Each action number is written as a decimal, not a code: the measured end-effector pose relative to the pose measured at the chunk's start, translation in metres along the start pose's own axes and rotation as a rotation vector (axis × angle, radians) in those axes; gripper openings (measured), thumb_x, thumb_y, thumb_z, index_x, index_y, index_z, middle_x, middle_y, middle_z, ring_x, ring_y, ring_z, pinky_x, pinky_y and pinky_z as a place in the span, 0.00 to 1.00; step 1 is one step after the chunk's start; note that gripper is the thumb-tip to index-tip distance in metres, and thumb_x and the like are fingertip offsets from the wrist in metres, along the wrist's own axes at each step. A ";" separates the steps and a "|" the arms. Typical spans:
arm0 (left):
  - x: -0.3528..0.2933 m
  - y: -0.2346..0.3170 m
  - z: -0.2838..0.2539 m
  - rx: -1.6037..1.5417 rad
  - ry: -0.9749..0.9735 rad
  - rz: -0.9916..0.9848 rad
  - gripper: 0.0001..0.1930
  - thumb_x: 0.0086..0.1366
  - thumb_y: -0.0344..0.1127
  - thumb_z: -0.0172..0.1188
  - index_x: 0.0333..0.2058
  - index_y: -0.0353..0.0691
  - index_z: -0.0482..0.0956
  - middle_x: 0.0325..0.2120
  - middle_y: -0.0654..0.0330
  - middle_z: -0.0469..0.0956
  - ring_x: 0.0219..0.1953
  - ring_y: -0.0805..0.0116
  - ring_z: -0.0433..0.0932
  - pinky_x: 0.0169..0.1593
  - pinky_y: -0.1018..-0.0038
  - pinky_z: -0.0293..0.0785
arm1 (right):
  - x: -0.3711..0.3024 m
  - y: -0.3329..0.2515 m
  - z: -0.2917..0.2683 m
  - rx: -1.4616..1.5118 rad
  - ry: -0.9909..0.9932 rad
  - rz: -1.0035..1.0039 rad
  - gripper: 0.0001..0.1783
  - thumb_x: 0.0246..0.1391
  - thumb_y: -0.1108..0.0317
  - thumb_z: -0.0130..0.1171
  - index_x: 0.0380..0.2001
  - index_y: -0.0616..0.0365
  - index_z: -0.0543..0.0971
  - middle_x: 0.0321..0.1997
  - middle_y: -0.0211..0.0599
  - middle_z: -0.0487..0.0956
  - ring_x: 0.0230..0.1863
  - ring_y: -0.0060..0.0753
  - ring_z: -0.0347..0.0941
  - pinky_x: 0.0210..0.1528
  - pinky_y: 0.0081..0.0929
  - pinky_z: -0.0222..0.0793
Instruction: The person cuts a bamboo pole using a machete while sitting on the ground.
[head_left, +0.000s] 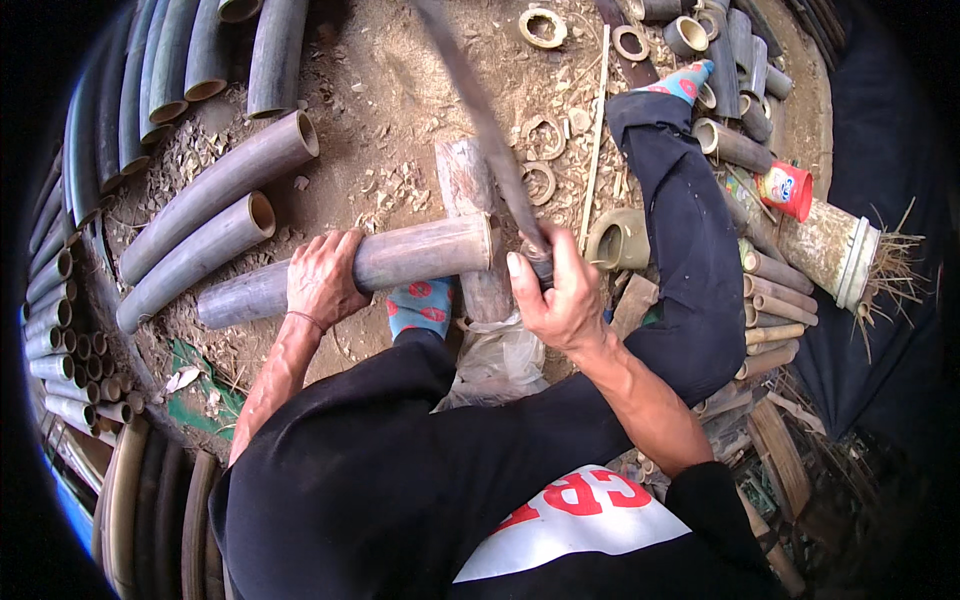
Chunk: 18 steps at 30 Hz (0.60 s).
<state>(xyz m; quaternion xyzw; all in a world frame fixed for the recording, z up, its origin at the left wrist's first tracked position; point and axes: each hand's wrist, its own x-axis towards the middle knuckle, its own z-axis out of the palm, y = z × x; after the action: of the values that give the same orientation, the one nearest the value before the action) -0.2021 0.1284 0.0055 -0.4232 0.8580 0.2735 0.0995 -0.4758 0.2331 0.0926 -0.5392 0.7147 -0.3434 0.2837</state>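
My left hand (325, 278) is wrapped over the middle of a thick bamboo tube (428, 253), which lies slantwise in front of me. The tube's right end rests across a short wooden log (465, 180) on the ground. In my right hand (562, 298) is the dark handle of a machete, closed in the fingers with the thumb along it. The machete's long blade (478, 105), blurred, points up and away past the tube's cut end. Whether the blade touches the tube I cannot tell.
Two loose bamboo tubes (225, 190) lie left of my hand, with stacked tubes beyond. Cut bamboo rings (542, 28) and shavings litter the dirt. At right are short bamboo pieces (735, 145), a red packet (785, 190) and a container of thin sticks (825, 245). My socked feet flank the log.
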 end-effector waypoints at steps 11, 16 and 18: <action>-0.009 0.005 0.013 0.054 0.088 -0.002 0.33 0.40 0.36 0.70 0.51 0.45 0.74 0.44 0.58 0.78 0.46 0.55 0.77 0.51 0.58 0.70 | -0.007 0.011 0.005 -0.020 -0.047 0.013 0.15 0.58 0.66 0.61 0.43 0.64 0.72 0.26 0.51 0.80 0.25 0.51 0.80 0.26 0.40 0.74; -0.008 0.006 0.023 0.130 0.277 0.043 0.33 0.42 0.36 0.70 0.51 0.43 0.74 0.45 0.57 0.78 0.47 0.57 0.76 0.53 0.58 0.68 | -0.010 0.070 0.015 -0.374 -0.414 0.321 0.16 0.61 0.62 0.57 0.42 0.64 0.71 0.24 0.52 0.78 0.23 0.47 0.79 0.22 0.40 0.74; -0.009 0.003 0.030 0.148 0.346 0.076 0.33 0.42 0.37 0.70 0.52 0.43 0.73 0.46 0.57 0.78 0.48 0.56 0.76 0.54 0.58 0.68 | -0.011 0.059 0.002 -0.120 -0.382 0.350 0.17 0.61 0.61 0.56 0.43 0.65 0.70 0.24 0.55 0.78 0.24 0.58 0.79 0.26 0.43 0.74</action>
<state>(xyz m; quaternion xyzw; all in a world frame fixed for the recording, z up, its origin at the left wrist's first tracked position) -0.2008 0.1528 -0.0144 -0.4228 0.8954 0.1364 -0.0292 -0.5051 0.2544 0.0450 -0.4782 0.7497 -0.1379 0.4361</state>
